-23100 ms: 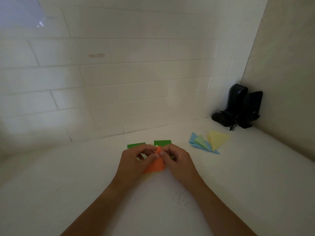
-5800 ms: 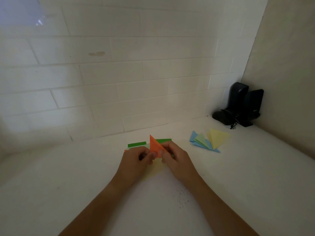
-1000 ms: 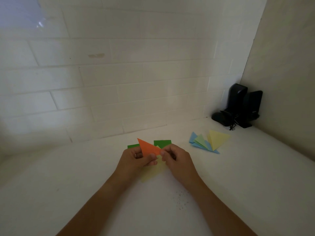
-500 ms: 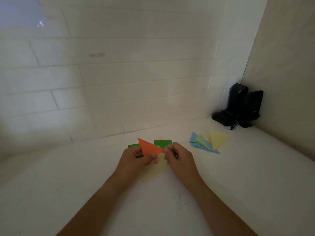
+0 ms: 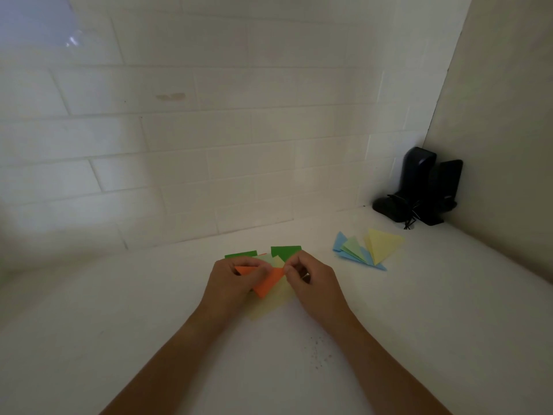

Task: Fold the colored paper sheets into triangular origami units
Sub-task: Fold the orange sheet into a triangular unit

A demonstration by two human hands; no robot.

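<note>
**Orange unit pinched between both hands over the loose sheets**

Held above the white counter (image 5: 419,310), near the middle of the scene: an orange paper piece (image 5: 267,283), folded into a pointed, roughly triangular shape with its lower corner aimed near-left. Gripped on the left end by the left hand (image 5: 232,283), fingers curled over the top edge and thumb tucked under. Pinched at the right tip by the right hand (image 5: 314,280), thumb and forefinger pressed together on the paper, other fingers curled in behind.

Directly underneath, lying flat: a pale yellow sheet (image 5: 270,304), partly hidden by the orange piece and the hands. Just beyond the knuckles, toward the far wall: two dark green sheets (image 5: 285,251), with a light green sheet (image 5: 269,259) showing between them.

Off to the right, well apart from the hands: a fanned cluster of finished units (image 5: 368,248) in blue, light green and yellow, overlapping one another. In the far right corner, against the tiled wall (image 5: 209,130): two black upright devices (image 5: 425,190) with a tangled cord.
</note>
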